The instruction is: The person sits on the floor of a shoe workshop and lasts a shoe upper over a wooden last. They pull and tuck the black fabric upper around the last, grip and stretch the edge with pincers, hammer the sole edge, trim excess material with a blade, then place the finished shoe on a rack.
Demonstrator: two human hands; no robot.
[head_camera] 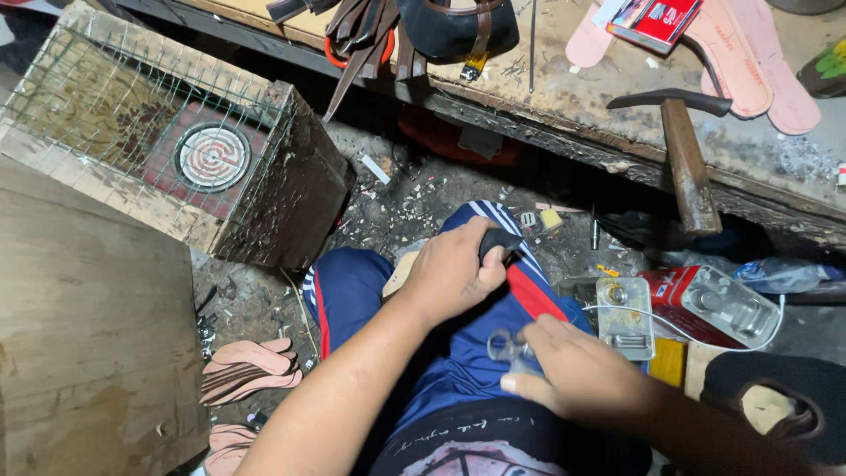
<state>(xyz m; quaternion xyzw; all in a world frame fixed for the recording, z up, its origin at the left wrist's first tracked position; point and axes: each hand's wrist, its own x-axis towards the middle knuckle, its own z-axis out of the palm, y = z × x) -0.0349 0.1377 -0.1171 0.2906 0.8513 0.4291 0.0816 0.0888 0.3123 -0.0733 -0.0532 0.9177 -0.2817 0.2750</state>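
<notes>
Over our blue-trousered lap:
- left hand [449, 269] fisted around a black-handled tool [499, 241], steadied on the thigh.
- right hand [577, 370] pinching a small clear plastic piece [511, 348], within the tool's reach.
- wooden-handled hammer [687, 163] on the workbench [793, 167].

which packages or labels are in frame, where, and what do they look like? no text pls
Small box: top of frame on the workbench, lying on pink insole cutouts; flat, rectangular, red and white with a print.
Blister pack: right of the right hand, on the floor; red card under a clear moulded plastic shell.
Yellow tag: hangs off the dark sandal at the bench edge; small, too blurred to tell more.
</notes>
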